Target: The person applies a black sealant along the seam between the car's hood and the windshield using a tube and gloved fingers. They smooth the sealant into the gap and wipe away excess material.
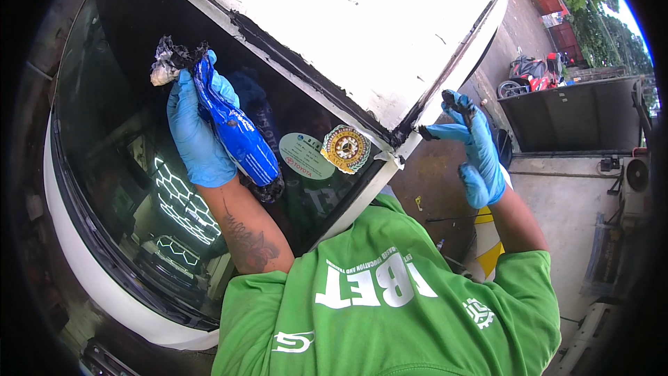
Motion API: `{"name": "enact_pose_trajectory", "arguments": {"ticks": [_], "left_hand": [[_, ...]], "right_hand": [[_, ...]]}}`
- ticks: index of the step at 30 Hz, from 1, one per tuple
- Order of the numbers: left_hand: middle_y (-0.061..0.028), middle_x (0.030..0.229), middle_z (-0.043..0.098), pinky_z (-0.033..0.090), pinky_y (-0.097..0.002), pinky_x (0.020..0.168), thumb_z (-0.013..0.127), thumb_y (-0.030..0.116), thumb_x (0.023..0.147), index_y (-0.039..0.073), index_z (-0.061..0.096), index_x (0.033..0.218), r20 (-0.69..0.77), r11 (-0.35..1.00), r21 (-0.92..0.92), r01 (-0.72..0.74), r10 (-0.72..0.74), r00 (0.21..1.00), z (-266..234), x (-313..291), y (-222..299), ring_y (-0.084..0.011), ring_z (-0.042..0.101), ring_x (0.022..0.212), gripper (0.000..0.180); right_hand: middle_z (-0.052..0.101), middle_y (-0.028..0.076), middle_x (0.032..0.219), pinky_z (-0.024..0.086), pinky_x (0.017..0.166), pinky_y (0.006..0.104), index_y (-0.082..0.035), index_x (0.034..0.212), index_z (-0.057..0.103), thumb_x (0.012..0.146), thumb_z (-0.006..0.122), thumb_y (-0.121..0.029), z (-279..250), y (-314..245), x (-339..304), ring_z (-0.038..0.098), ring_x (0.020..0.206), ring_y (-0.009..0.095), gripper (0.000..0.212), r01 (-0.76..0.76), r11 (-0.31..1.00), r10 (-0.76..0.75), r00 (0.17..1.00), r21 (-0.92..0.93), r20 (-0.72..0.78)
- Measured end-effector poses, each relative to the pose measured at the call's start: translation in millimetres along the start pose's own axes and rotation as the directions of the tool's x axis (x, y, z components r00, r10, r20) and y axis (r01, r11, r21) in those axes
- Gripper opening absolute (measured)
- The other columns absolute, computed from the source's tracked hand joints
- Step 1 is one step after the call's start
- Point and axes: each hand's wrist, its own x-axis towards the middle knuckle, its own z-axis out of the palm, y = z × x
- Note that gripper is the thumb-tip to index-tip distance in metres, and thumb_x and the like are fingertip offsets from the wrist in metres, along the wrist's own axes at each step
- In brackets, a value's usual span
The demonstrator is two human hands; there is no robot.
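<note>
My left hand point(198, 129), in a light blue glove, is closed round a blue foil sealant pack point(236, 122) above the windshield point(125, 63). Crumpled foil smeared with black paste sticks out at the pack's upper end, and more black paste coats its lower end. At the roof's near right corner my right hand point(480, 153) is raised, also gloved, fingers apart and holding nothing. Black paste covers its fingertips, one of which points close to the corner. A black sealant seam point(306, 66) runs along the white roof point(362, 21), between roof and glass, and turns up the side edge.
A round gold sticker point(347, 148) and a pale oval sticker point(306, 156) sit on the glass near the corner. Further right stand a dark panel point(577, 122), a red motorcycle point(539, 73) and a wall-side fan unit point(636, 175). A yellow-and-white striped object point(488, 244) is behind my right arm.
</note>
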Motion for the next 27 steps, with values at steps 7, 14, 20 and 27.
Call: {"name": "enact_pose_trajectory", "arguments": {"ticks": [7,14,20,27], "left_hand": [[-0.0037,0.085,0.051,0.042,-0.024,0.058,0.049,0.026,0.101,-0.007,0.045,0.13,0.009,1.0,-0.017,0.008,-0.008,1.0,-1,-1,2,-0.0115,0.047,0.07,0.044],[-0.0056,0.079,0.06,0.044,-0.0235,0.056,0.051,0.028,0.1,-0.008,0.055,0.121,0.037,0.997,-0.077,0.001,0.001,0.999,-7,3,0,-0.011,0.055,0.066,0.042],[-0.0019,0.08,0.04,0.035,-0.027,0.055,0.039,0.032,0.104,-0.001,0.044,0.131,0.162,0.961,-0.247,0.126,-0.087,0.983,-19,8,3,-0.0117,0.035,0.063,0.043],[-0.002,0.081,0.04,0.032,-0.0296,0.056,0.037,0.03,0.105,-0.001,0.047,0.124,0.31,0.943,-0.256,0.214,-0.13,0.942,-17,10,4,-0.0128,0.033,0.063,0.037]], "right_hand": [[0.015,0.032,0.152,0.017,0.113,0.0576,-0.011,0.155,0.005,0.087,0.05,-0.037,24,-5,-9,0.007,0.145,0.047,0.086,-0.003,0.999,0.005,0.999,-0.049,0.044],[-0.012,0.029,0.156,0.024,0.113,0.0537,-0.013,0.155,-0.001,0.092,0.053,-0.036,55,0,-21,0.025,0.14,0.046,0.086,-0.1,0.974,0.009,0.915,-0.204,-0.404],[0.019,0.021,0.156,0.019,0.117,0.0409,0.002,0.15,0.019,0.075,0.081,-0.02,43,9,-3,0.017,0.145,0.031,0.1,-0.542,0.83,0.285,0.613,-0.13,-0.737],[0.014,0.035,0.151,0.024,0.112,0.0503,-0.004,0.151,0.022,0.062,0.088,-0.039,58,3,13,0.016,0.143,0.046,0.116,-0.567,0.762,0.254,0.705,-0.312,-0.662]]}}
